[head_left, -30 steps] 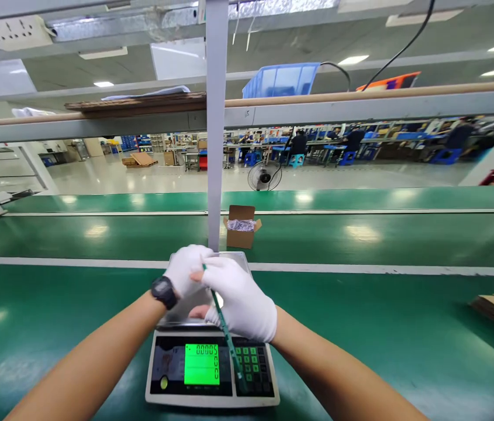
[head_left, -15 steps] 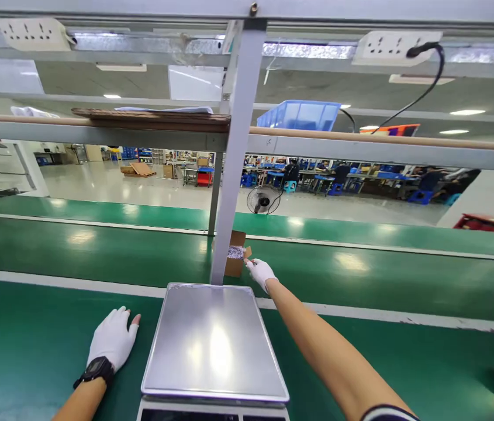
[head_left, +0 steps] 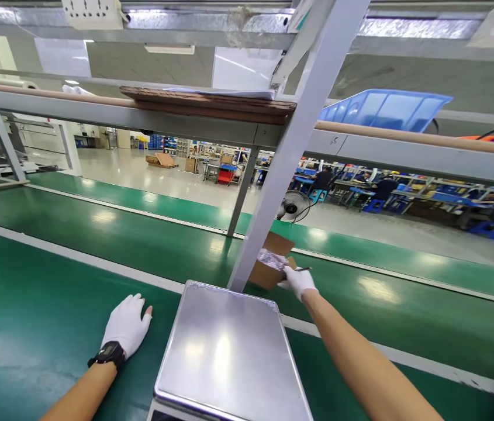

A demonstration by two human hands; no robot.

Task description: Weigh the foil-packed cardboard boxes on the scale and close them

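Observation:
My right hand (head_left: 300, 282), in a white glove with bare fingertips, is closed on the near right side of an open cardboard box (head_left: 265, 275). Shiny, crinkled silvery-purple packaging (head_left: 272, 259) shows inside the box, whose flaps stand up. A thin dark stick, perhaps a pen (head_left: 303, 269), pokes out by the same hand; how it is held is unclear. My left hand (head_left: 126, 324), gloved alike with a black watch at the wrist, lies flat and open on the green surface. Between my hands is a scale with a bare metal plate (head_left: 229, 351).
A slanting metal post (head_left: 293, 146) rises behind the scale and partly covers the box. Green conveyor belts (head_left: 163, 234) run across. Overhead, a shelf rail (head_left: 211, 126) carries cardboard sheets (head_left: 211, 102) and a blue bin (head_left: 387, 111). A fan (head_left: 293, 207) stands beyond the belts.
The view has turned and tilted. My right hand has gone from reaching at the box's edge to gripping its side, and the box now sits tilted in view. My left hand stays flat.

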